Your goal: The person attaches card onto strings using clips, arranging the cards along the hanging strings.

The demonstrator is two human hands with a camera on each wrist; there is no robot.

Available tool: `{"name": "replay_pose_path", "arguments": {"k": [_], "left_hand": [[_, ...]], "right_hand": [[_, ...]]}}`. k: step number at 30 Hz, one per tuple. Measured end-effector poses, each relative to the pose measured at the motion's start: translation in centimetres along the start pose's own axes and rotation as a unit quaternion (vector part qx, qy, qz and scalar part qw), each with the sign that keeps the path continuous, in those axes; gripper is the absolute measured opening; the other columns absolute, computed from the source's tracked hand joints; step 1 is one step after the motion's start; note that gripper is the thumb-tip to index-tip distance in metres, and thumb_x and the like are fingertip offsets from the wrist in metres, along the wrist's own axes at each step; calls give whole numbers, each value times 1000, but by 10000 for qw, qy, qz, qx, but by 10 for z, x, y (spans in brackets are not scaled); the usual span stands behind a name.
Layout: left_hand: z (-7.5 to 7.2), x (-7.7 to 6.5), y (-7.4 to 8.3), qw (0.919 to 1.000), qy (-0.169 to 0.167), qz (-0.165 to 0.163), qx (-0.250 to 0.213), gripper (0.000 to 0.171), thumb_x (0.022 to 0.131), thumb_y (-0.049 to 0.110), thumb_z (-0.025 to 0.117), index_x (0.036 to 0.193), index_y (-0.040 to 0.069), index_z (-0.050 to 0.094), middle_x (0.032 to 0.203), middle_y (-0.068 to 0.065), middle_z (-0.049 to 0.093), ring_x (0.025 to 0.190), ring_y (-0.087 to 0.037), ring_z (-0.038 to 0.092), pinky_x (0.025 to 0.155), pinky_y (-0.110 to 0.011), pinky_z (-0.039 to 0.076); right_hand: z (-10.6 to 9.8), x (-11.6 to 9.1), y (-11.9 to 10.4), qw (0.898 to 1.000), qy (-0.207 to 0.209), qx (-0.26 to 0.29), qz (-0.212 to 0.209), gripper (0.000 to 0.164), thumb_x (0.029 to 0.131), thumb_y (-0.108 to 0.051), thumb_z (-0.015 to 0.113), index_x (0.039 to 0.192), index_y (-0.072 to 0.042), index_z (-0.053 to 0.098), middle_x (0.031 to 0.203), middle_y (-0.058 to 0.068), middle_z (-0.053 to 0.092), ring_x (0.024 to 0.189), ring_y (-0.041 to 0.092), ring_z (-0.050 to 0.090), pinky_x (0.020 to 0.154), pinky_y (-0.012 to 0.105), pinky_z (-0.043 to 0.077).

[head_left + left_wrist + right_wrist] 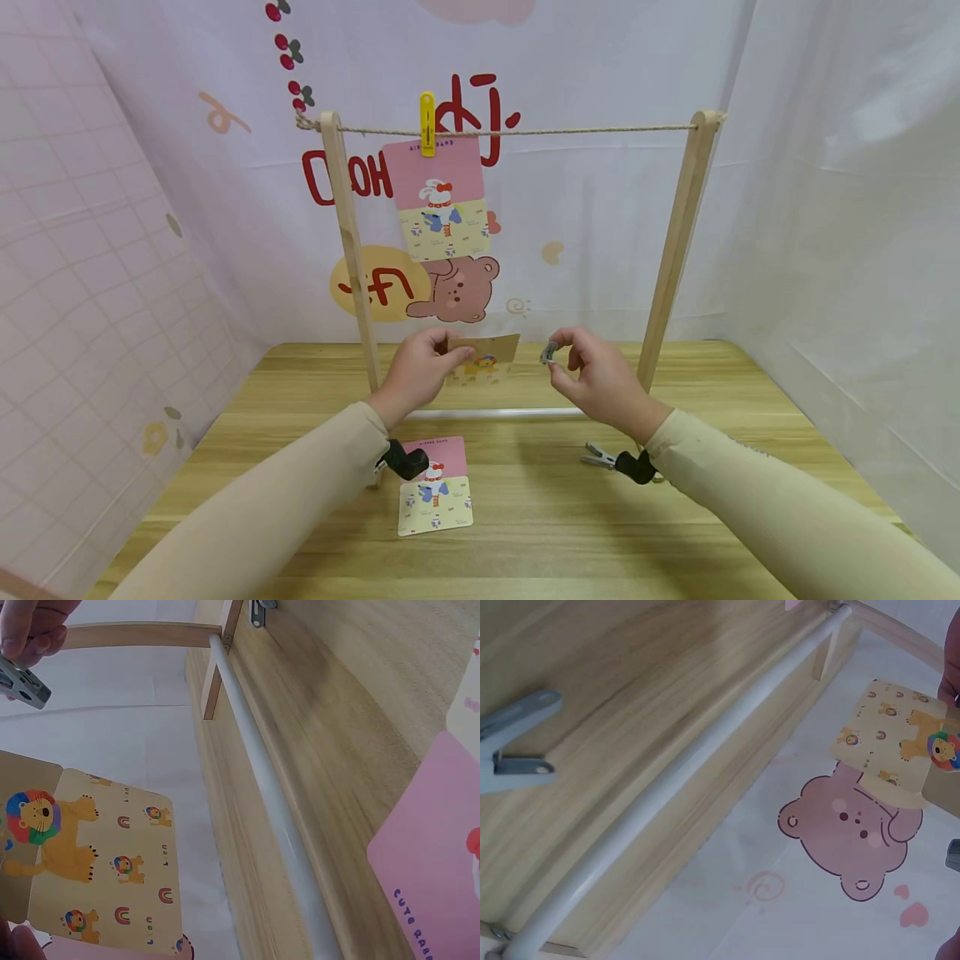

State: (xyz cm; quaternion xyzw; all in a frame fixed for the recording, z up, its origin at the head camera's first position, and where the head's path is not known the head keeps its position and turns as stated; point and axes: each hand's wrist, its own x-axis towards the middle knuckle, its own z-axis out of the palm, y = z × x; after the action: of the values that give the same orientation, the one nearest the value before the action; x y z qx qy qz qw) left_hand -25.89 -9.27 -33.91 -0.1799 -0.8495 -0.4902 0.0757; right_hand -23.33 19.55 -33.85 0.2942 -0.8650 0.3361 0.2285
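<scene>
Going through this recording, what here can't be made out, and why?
Left hand, left wrist view: mostly cut off by the bottom-left corner.
Lion card, right wrist view: cut off by the right edge.
Grey table clip, right wrist view: one end cut off by the left edge.
Table card, head view: partly hidden by the black wrist device.
Hanging card, head view: small lower print too small to read.

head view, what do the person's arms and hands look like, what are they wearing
The long, cream fabric left sleeve looks plain; the matching right sleeve bears a small, faint grey marking, too blurred to read. A black, rounded device shows near the left cuff, and a similar black device near the right. The left hand and right hand are ungloved.
</scene>
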Motion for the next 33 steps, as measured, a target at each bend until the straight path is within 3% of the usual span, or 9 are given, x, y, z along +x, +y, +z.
{"name": "replay_pose_path", "arguments": {"k": [6,13,20,33], "left_hand": [[0,4,3,9998,40,191,67,16,101,28,74,95,14,72,84,-3,55,77,-21,51,66,-33,42],[1,9,9,9994,76,314,152,16,101,28,74,108,15,76,88,-4,57,77,-21,52,65,-31,41],[1,13,19,9991,111,420,-13,15,100,27,74,107,14,76,95,-3,62,75,-20,52,63,-29,41],[2,22,39,9977,277,613,73,21,101,27,73,115,12,75,90,-3,57,78,-19,52,66,-28,41]], "right_hand": [[-2,5,-3,9999,104,-40,-18,27,90,0,73,115,-5,65,77,6,56,56,5,38,52,24,35],[-6,10,-5,9992,332,20,-201,28,88,2,71,114,-4,65,75,4,54,55,4,38,51,23,35],[-14,18,-11,9987,435,23,-251,29,87,4,70,115,-3,65,75,4,55,55,5,37,51,24,35],[-28,33,-25,9970,652,32,-417,27,88,4,70,114,-4,67,72,2,58,58,8,43,53,22,37]]}}
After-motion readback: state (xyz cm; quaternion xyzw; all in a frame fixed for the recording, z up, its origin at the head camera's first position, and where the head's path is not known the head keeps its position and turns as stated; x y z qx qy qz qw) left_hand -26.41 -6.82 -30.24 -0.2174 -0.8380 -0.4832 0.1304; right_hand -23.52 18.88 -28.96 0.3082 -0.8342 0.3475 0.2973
